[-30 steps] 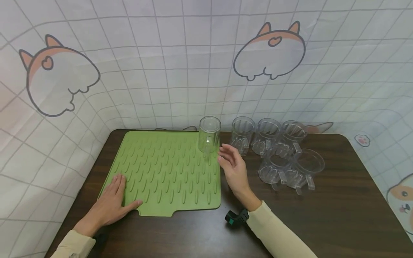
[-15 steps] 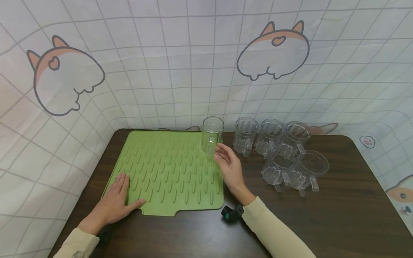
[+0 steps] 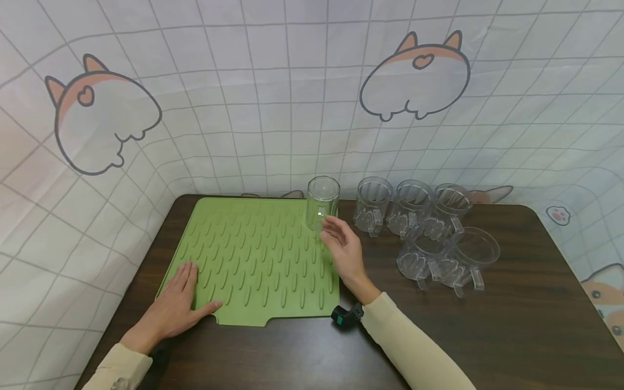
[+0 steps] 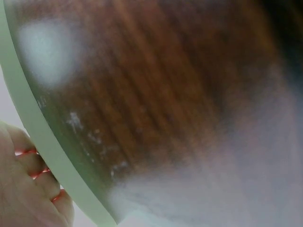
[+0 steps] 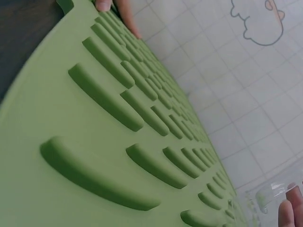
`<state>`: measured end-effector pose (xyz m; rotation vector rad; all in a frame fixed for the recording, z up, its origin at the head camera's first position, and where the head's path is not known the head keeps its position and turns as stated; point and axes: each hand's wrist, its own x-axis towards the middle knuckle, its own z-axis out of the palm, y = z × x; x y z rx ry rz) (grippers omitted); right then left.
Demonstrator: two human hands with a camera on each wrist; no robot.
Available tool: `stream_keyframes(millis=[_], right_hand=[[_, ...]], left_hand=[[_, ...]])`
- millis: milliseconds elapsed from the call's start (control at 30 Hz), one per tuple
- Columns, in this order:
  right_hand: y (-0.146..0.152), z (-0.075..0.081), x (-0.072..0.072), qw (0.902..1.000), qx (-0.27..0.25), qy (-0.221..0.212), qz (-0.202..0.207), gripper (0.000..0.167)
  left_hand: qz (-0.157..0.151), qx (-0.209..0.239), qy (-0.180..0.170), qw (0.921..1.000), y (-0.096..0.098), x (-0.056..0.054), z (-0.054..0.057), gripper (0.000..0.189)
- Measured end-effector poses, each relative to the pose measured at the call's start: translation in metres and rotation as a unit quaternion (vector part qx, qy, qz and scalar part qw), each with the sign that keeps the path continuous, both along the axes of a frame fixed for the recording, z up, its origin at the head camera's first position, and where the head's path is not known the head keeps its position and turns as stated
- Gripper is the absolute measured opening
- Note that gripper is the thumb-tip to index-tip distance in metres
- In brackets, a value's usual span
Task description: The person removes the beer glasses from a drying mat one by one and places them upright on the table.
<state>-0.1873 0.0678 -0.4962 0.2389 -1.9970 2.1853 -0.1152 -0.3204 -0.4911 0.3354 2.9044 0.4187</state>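
A clear mug (image 3: 323, 203) stands on the far right corner of a green ribbed mat (image 3: 253, 254), its handle side facing me. My right hand (image 3: 345, 252) is beside that mug, thumb and fingers bent, with fingertips right at the handle. Whether they pinch it cannot be made out. The right wrist view shows two fingertips (image 5: 287, 213) close to the clear handle (image 5: 270, 195), at the lower right. My left hand (image 3: 173, 303) lies flat on the mat's near left corner, fingers straight and thumb spread. Its fingers (image 4: 35, 179) also show beyond a pale rim in the left wrist view.
To the right of the mat, several clear mugs with handles (image 3: 372, 205) are grouped closely on the dark wooden table (image 3: 439, 330). A black wrist strap (image 3: 347, 316) is at the right wrist. A white gridded cloth (image 3: 268, 108) hangs behind and beside the table.
My right hand has moved left to the handle of the mug on the mat. The mug keeps its place and the left hand stays put. The head view has shifted slightly.
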Motion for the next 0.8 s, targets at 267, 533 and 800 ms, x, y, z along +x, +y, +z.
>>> stream_keyframes(millis=[267, 533, 800], right_hand=[[-0.003, -0.001, -0.006, 0.9997, -0.013, 0.022, 0.003, 0.044], [-0.005, -0.005, -0.014, 0.9994, -0.025, 0.022, 0.006, 0.038], [-0.004, -0.004, -0.02, 0.9997, -0.012, 0.014, 0.013, 0.034]], left_hand=[[0.002, 0.001, 0.003, 1.0, 0.0, 0.001, 0.0, 0.116], [0.003, 0.003, 0.002, 1.0, 0.0, 0.001, 0.0, 0.115], [0.004, 0.003, 0.004, 1.0, 0.0, 0.0, 0.0, 0.115]])
